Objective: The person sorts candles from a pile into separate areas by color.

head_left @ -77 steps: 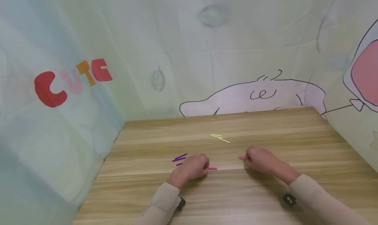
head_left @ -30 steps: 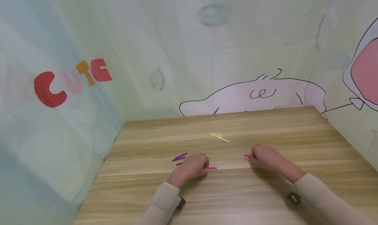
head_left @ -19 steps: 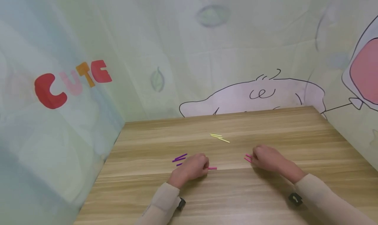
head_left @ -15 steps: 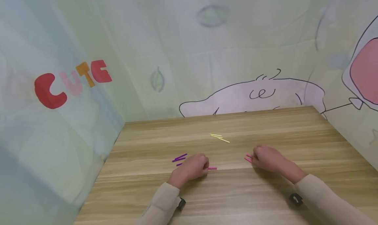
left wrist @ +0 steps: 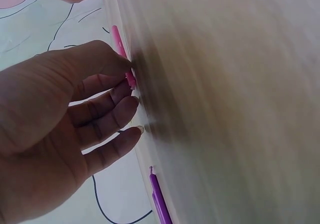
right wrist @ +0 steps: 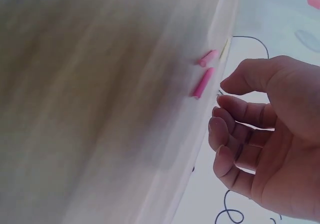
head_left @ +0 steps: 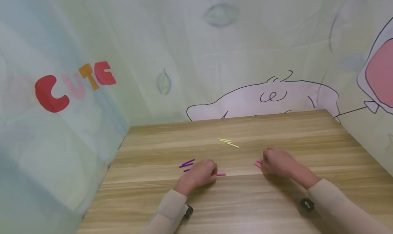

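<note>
My left hand (head_left: 201,172) is low over the table, pinching a pink candle (left wrist: 118,39) between thumb and index finger; the candle's other end juts out to the right in the head view. My right hand (right wrist: 290,129) has its fingers loosely bent with a gap between thumb and index finger, and nothing is in it. Just left of it in the head view, two short pink candles (right wrist: 203,83) lie close together on the table, partly covered by the hand there. Beyond the left hand, several purple candles (head_left: 186,165) lie in a loose group, one partly hidden.
Several yellow candles (head_left: 225,141) lie farther back on the wood-grained table (head_left: 245,206). A printed cloth (head_left: 172,56) stands behind and left of the table. Black wrist devices (head_left: 307,204) show under both sleeves.
My right hand has shifted right from where it held a pink candle; two pink candles now show beside it, and it has lifted slightly off them. The left hand has stayed put.
</note>
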`<state>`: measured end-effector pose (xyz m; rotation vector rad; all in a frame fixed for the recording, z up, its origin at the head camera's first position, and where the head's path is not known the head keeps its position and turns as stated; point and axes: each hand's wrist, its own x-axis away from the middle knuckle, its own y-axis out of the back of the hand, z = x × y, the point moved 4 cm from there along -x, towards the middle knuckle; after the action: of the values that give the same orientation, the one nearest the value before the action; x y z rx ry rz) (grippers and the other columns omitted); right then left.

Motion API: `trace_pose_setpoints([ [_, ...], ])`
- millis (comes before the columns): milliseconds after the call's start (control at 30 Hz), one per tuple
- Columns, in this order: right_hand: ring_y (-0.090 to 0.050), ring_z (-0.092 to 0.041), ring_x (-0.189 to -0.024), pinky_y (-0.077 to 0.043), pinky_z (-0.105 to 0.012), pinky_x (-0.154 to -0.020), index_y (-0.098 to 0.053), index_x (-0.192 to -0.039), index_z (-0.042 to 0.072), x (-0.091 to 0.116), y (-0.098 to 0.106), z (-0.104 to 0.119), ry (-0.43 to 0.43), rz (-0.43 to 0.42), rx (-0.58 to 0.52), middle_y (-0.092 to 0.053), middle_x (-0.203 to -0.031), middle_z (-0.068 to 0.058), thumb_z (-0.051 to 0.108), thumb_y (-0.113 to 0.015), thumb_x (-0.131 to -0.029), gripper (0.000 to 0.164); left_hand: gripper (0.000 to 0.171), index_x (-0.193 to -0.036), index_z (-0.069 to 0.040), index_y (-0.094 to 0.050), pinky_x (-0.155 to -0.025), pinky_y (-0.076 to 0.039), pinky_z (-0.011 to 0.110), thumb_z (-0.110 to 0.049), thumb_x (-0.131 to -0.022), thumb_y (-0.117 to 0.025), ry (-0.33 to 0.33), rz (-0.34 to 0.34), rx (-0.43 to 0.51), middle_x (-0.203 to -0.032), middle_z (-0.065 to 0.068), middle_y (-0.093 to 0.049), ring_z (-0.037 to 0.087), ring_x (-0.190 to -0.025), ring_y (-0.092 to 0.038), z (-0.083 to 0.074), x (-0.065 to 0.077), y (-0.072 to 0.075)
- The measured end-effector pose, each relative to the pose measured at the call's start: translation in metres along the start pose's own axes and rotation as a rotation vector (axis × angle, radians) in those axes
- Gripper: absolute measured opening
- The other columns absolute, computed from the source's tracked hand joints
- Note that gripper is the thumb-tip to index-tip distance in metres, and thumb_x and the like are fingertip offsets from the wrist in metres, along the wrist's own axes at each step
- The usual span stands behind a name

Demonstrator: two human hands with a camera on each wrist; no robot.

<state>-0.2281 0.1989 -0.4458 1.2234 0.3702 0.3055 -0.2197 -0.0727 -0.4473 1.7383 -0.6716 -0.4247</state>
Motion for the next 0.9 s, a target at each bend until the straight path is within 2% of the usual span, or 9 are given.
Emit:
trace_pose_setpoints([
  [367,-0.051,-0.012,-0.064,-0.047,-0.032,-0.055,-0.062,-0.077,0.010,-0.007,0.000,0.013,0.052,-0.046,0.021,-0.055,-0.074,0.001,0.021,-0.075,-0.086,0.020,0.009,-0.078,-0.014,-0.066,-0.058,-0.042,0.021,-0.010,-0.083,-0.072,0.003,-0.013,-0.030,-0.074,-0.007,-0.052,0.007,-0.065,-0.047,-0.001,0.001,0.000],
  [700,-0.053,-0.013,-0.066,-0.048,-0.032,-0.058,-0.062,-0.079,0.008,-0.011,0.004,0.027,0.093,-0.060,0.024,-0.056,-0.075,0.000,0.009,-0.071,-0.083,0.010,0.010,-0.077,-0.014,-0.066,-0.057,-0.042,0.021,-0.009,-0.083,-0.072,-0.008,-0.023,-0.041,-0.072,-0.007,-0.051,0.007,-0.064,-0.047,-0.002,0.000,0.001],
  [900,-0.054,-0.012,-0.068,-0.049,-0.031,-0.060,-0.063,-0.079,0.009,-0.013,0.001,0.036,0.133,-0.063,0.014,-0.058,-0.074,0.002,0.009,-0.072,-0.083,0.009,0.012,-0.075,-0.014,-0.064,-0.058,-0.042,0.021,-0.008,-0.083,-0.072,-0.009,-0.023,-0.045,-0.071,-0.007,-0.050,0.008,-0.065,-0.047,-0.001,-0.001,0.000],
])
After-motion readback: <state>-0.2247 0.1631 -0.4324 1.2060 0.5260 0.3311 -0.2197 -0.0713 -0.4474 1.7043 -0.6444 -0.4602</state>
